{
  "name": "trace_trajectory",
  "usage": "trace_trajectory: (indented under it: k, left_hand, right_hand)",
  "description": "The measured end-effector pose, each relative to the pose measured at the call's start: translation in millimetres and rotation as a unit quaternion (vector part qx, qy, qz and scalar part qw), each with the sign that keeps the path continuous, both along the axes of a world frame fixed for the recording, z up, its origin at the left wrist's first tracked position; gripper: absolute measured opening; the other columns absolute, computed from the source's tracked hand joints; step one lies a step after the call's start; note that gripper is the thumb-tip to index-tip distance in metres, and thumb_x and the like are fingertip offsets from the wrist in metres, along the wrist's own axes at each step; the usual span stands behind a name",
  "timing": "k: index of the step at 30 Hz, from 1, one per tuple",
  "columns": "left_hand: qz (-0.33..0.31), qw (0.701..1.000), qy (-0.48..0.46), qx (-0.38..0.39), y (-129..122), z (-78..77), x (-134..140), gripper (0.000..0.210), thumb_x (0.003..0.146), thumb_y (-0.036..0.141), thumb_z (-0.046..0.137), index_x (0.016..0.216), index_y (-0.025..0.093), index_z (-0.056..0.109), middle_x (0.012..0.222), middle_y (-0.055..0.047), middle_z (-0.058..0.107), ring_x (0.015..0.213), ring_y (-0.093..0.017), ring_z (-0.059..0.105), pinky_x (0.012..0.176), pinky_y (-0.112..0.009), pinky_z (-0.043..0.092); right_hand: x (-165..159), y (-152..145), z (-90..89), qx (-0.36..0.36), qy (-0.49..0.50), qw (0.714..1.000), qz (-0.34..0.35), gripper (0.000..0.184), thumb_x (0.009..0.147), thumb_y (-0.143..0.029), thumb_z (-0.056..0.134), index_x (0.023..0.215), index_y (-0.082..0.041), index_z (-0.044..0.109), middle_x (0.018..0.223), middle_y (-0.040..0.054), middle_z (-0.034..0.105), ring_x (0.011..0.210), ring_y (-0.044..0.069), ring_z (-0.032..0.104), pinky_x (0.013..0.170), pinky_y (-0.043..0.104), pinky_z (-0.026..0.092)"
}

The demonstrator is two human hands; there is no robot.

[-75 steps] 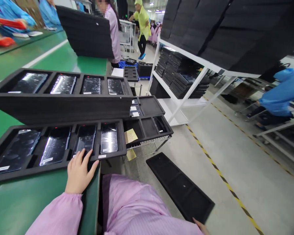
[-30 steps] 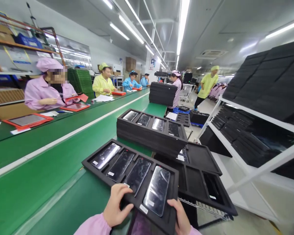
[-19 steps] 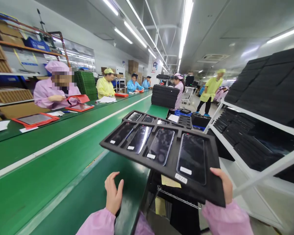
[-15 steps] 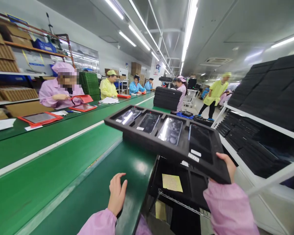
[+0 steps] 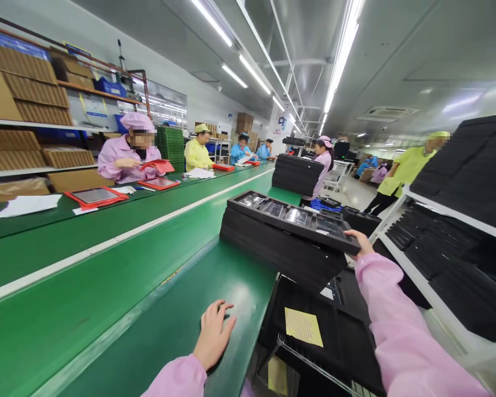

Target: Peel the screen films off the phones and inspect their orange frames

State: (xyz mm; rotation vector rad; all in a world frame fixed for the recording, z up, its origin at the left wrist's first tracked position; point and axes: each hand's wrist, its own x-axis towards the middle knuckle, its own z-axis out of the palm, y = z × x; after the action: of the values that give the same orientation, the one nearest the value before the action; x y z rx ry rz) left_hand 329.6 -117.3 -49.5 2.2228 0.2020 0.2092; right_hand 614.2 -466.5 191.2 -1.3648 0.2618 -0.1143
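My right hand point(image 5: 359, 242) grips the near right corner of a black foam tray point(image 5: 268, 219). In the tray's pockets lie several dark, glossy screens point(image 5: 296, 215) with small white labels. The tray is at the top of a stack of black trays point(image 5: 273, 248) on the green bench, slightly turned against the stack; whether it rests fully there I cannot tell. My left hand point(image 5: 215, 333) hovers low over or touches the green bench top point(image 5: 182, 325), its fingers apart and nothing in them.
Below on the right, a yellow printed sheet point(image 5: 303, 326) lies on another black tray on a wire cart point(image 5: 314, 364). A white rack point(image 5: 458, 218) full of black trays stands at right. Across the green conveyor point(image 5: 119, 248), several people work with red-framed panels point(image 5: 95, 196).
My right hand has carried the tray forward and away from me, onto the stack. My left hand stays open over the bench. The view has turned slightly left.
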Motion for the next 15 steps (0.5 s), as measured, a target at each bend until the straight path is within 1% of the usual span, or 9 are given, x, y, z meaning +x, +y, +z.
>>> trace_trajectory:
  k: [3, 6, 7, 8, 10, 11, 13, 15]
  left_hand:
    - [-0.002, 1.0, 0.003, -0.003, 1.1, 3.6, 1.3, 0.035, 0.094, 0.039, 0.04, 0.122, 0.026, 0.057, 0.134, -0.009, 0.051, 0.133, -0.026, 0.042, 0.115, -0.052, 0.028]
    - [-0.004, 1.0, 0.0, -0.008, 1.9, 6.6, 2.5, 0.035, 0.094, 0.039, 0.041, 0.123, 0.029, 0.057, 0.132, -0.007, 0.052, 0.13, -0.025, 0.044, 0.114, -0.05, 0.03]
    - [-0.004, 1.0, 0.0, -0.009, 2.1, 7.3, 2.8, 0.035, 0.094, 0.039, 0.04, 0.123, 0.029, 0.056, 0.132, -0.007, 0.053, 0.13, -0.024, 0.045, 0.114, -0.05, 0.03]
    - [-0.003, 1.0, 0.0, -0.01, 2.3, 7.9, 2.9, 0.035, 0.094, 0.039, 0.04, 0.124, 0.029, 0.056, 0.132, -0.007, 0.053, 0.129, -0.024, 0.045, 0.114, -0.05, 0.03]
    - [-0.003, 1.0, 0.0, -0.012, 2.5, 8.6, 3.0, 0.035, 0.095, 0.039, 0.04, 0.124, 0.029, 0.056, 0.131, -0.007, 0.053, 0.129, -0.024, 0.045, 0.114, -0.05, 0.031]
    - [-0.002, 1.0, -0.002, -0.013, 2.5, 8.7, 3.1, 0.035, 0.094, 0.039, 0.041, 0.123, 0.029, 0.057, 0.131, -0.007, 0.053, 0.129, -0.024, 0.046, 0.114, -0.049, 0.031]
    - [-0.002, 1.0, -0.006, -0.017, 1.8, 8.6, 4.4, 0.034, 0.094, 0.04, 0.042, 0.122, 0.029, 0.058, 0.13, -0.006, 0.054, 0.129, -0.024, 0.046, 0.114, -0.049, 0.031]
    - [0.001, 1.0, -0.013, -0.021, -0.2, 8.4, 8.1, 0.033, 0.094, 0.04, 0.042, 0.121, 0.03, 0.059, 0.129, -0.005, 0.055, 0.128, -0.024, 0.047, 0.113, -0.048, 0.032]
  right_hand:
    - [11.0, -9.8, -19.0, -0.028, 0.038, 0.999, 0.005, 0.027, 0.097, -0.036, 0.059, 0.098, -0.01, 0.061, 0.081, 0.0016, 0.061, 0.064, 0.008, 0.057, 0.059, 0.022, 0.051]
    - [19.6, -18.1, -29.0, -0.055, 0.048, 0.997, 0.021, 0.014, 0.096, -0.025, 0.058, 0.097, -0.011, 0.06, 0.068, -0.0024, 0.056, 0.052, 0.007, 0.051, 0.051, 0.019, 0.045]
    - [22.3, -20.6, -30.8, -0.062, 0.046, 0.997, 0.029, 0.009, 0.094, -0.019, 0.056, 0.099, -0.012, 0.06, 0.066, -0.0032, 0.055, 0.049, 0.007, 0.05, 0.05, 0.019, 0.044]
    - [24.8, -22.9, -32.0, -0.068, 0.044, 0.996, 0.038, 0.01, 0.092, -0.012, 0.054, 0.101, -0.013, 0.06, 0.065, -0.0034, 0.056, 0.048, 0.008, 0.05, 0.049, 0.019, 0.043]
    - [30.0, -26.6, -32.9, -0.08, 0.042, 0.994, 0.054, 0.023, 0.086, -0.003, 0.051, 0.103, -0.016, 0.06, 0.066, -0.002, 0.058, 0.047, 0.01, 0.052, 0.048, 0.021, 0.043]
    - [32.7, -27.8, -32.6, -0.089, 0.042, 0.993, 0.059, 0.026, 0.084, -0.001, 0.05, 0.103, -0.016, 0.06, 0.067, -0.0012, 0.06, 0.048, 0.011, 0.054, 0.049, 0.022, 0.044]
    - [38.1, -28.1, -30.7, -0.11, 0.041, 0.991, 0.061, 0.022, 0.086, -0.003, 0.052, 0.102, -0.016, 0.061, 0.071, -0.0005, 0.061, 0.052, 0.011, 0.055, 0.052, 0.023, 0.047]
    - [42.7, -25.5, -28.0, -0.138, 0.032, 0.989, 0.047, 0.01, 0.091, -0.011, 0.056, 0.099, -0.013, 0.062, 0.076, -0.0004, 0.061, 0.058, 0.009, 0.057, 0.057, 0.022, 0.05]
